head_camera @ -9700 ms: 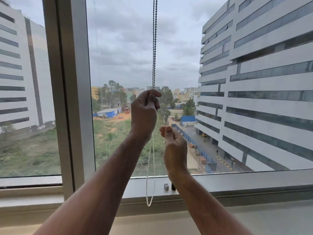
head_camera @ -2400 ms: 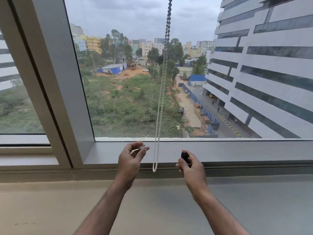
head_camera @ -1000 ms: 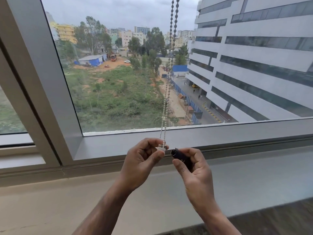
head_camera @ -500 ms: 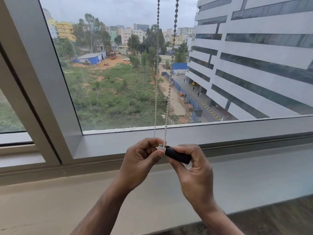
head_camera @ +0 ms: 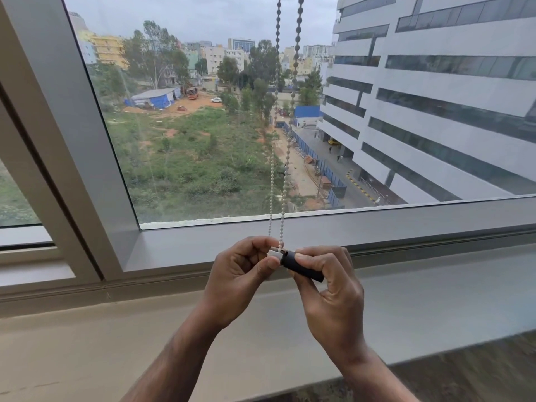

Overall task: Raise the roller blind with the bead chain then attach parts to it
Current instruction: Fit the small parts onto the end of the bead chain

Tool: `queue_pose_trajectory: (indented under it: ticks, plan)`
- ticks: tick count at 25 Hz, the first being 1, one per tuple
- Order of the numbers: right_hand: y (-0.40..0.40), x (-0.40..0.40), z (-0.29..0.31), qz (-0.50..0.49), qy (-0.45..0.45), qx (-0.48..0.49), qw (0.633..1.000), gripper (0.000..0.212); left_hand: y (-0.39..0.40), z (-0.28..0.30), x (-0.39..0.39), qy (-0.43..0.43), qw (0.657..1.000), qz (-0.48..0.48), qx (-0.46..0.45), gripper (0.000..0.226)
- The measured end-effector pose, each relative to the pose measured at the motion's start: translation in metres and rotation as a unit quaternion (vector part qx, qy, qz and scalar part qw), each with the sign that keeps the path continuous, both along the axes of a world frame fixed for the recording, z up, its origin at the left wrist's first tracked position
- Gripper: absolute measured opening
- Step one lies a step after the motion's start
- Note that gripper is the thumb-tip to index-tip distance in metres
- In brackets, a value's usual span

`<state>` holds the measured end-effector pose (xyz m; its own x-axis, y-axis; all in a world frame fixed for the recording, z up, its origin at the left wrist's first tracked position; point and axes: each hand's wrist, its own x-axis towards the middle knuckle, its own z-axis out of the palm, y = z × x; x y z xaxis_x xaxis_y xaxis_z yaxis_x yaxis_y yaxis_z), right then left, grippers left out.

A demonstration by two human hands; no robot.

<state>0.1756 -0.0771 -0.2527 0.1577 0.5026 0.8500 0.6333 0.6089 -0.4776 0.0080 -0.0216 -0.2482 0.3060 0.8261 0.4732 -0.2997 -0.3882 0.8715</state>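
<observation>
Both hands were raised together in front of the lower window frame (head_camera: pixel 377 227), close to the middle of its bottom rail. The bead chain (head_camera: pixel 285 158) hung down in two strands from the top edge of the view, and both strands ended between the hands.

The left hand (head_camera: pixel 240 281) was closed, with the thumb and the forefinger pinched on a small white part (head_camera: pixel 275 253) at the bottom of the chain. It was too small to say exactly what kind of part it was. The other fingers of this hand were curled toward the palm.

The right hand (head_camera: pixel 333 294) was clamped on a black cylinder (head_camera: pixel 301 266), holding it between the thumb and the fingers. The cylinder lay tilted, with its left end higher and touching the white part, and its right end lower, sticking out beside the thumb. The right strand of the chain came down just at the place where the two parts met.

Below the hands was the pale window sill (head_camera: pixel 435 300), and a dark stone surface (head_camera: pixel 478 369) showed at the bottom right corner. Through the glass there was a green field (head_camera: pixel 188 158) on the left side and a big white building (head_camera: pixel 435 105) on the right side.
</observation>
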Motion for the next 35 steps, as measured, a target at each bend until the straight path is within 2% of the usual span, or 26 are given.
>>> queue_pose_trajectory:
  ticks: [8, 17, 21, 27, 35]
  plan:
    - [0.002, 0.001, 0.0, 0.005, -0.053, 0.051, 0.997, 0.024, 0.002, 0.001, 0.0, 0.006, 1.0, -0.003, -0.007, 0.033]
    - [0.008, 0.007, -0.002, -0.009, -0.091, 0.071, 0.993, 0.027, 0.004, 0.001, -0.001, -0.011, 1.0, -0.012, -0.016, 0.034]
    - [0.008, 0.01, -0.003, 0.016, -0.063, 0.049, 0.997, 0.025, 0.006, 0.001, 0.002, -0.01, 1.0, -0.019, 0.0, 0.019]
    - [0.009, 0.01, -0.003, 0.024, -0.044, 0.043, 0.998, 0.017, 0.006, -0.001, 0.005, -0.021, 1.0, -0.018, 0.004, 0.028]
    - [0.007, 0.008, -0.007, 0.036, 0.029, -0.03, 0.998, 0.025, 0.006, 0.0, 0.005, -0.005, 1.0, 0.002, 0.017, 0.026]
